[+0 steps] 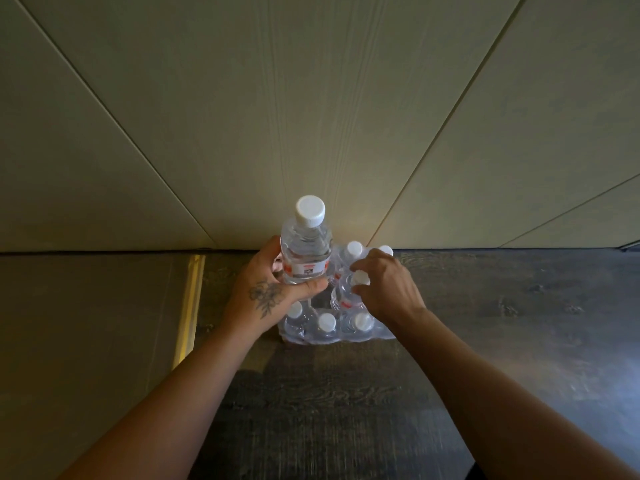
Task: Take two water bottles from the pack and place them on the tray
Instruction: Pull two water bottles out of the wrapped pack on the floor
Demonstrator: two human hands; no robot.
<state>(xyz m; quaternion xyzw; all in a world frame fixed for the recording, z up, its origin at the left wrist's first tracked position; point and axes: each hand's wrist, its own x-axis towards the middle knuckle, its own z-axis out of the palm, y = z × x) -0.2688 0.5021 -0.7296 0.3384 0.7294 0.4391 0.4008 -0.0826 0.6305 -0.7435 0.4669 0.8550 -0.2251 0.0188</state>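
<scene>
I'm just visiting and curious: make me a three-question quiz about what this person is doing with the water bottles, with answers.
1. True or false: the left hand holds a bottle lifted above the pack.
2. What are the fingertips of the right hand closing on?
A. the wrap's lower edge
B. the white cap of a second bottle in the pack
C. the floor
3. Fill in: the tray is ____ in this view.

Key:
1. True; it is upright, gripped around its label.
2. B
3. Not visible; only the dark wood floor and pale wall panels show.
</scene>
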